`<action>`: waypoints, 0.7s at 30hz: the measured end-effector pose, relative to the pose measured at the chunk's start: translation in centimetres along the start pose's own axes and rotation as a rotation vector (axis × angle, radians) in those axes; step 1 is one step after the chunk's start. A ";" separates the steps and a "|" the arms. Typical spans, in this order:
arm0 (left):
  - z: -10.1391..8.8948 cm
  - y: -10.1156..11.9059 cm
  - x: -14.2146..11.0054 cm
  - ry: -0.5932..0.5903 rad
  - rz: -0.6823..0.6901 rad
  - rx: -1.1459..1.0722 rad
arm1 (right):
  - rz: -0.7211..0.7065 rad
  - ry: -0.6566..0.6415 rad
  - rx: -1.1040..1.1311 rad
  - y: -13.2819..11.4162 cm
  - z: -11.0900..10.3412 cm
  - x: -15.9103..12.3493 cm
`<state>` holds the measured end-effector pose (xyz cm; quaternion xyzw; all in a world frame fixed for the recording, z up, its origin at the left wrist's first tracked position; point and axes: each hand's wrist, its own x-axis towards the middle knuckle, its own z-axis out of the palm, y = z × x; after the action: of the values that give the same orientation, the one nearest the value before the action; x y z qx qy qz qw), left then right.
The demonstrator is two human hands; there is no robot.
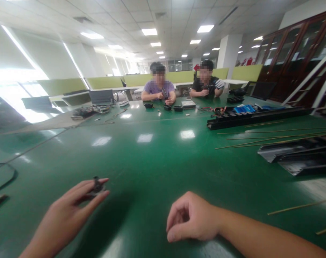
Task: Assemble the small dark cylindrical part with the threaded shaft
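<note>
My left hand (65, 211), at the lower left, pinches a small black part (97, 187) between thumb and fingers, above the green table (141, 168). Its exact kind is not clear from here. My right hand (188, 220) is low in the centre, at the tabletop, with its fingers curled in toward the thumb. Nothing shows in the hollow of that hand. A wide gap of bare green surface separates the two hands.
Black metal channels (305, 157) and thin brass-coloured rods (259, 139) lie at right. Behind them is a long black rail (259, 117) with blue pieces. Two people sit across the table, each handling a dark object. Cables and tools (89, 111) lie at far left.
</note>
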<state>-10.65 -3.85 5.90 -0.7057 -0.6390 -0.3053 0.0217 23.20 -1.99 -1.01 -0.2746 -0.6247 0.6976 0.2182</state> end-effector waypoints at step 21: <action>11.0 9.0 0.6 -0.498 0.184 -0.436 | -0.103 0.465 -0.640 0.5 -1.3 0.2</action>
<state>1.98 -0.34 0.47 -0.8013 -0.4781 -0.2498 -0.2589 23.89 -0.92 -1.61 -0.4478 -0.7574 0.3750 0.2921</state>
